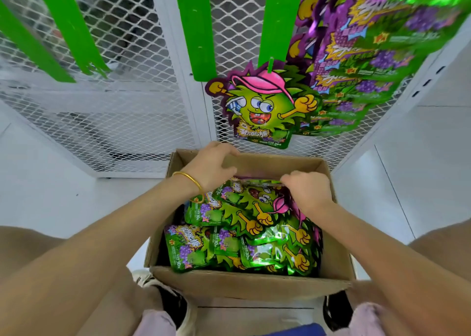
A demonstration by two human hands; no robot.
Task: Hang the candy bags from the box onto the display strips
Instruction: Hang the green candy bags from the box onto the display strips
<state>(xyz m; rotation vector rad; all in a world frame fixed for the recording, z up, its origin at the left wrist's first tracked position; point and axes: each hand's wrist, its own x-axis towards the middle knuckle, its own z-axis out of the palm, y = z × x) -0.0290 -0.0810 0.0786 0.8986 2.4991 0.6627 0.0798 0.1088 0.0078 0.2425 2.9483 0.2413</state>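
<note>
Right hand [307,190] pinches top candy bag [252,203] near the box [249,282] far edge. Left hand [211,166] curled beside it; can't tell what it holds.

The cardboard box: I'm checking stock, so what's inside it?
The box holds green candy bags in overlapping layers; the right hand pinches the top bag. Anything beneath them, including the bottom, is covered.

**One head-worn view, angled forward and down**

The scene is taken from the person's head through a wide-angle lens. The cardboard box [249,282] is seen closely from above. The green display strips [195,30] on the mesh panel [127,106] are seen just beyond it, foreshortened.
</note>
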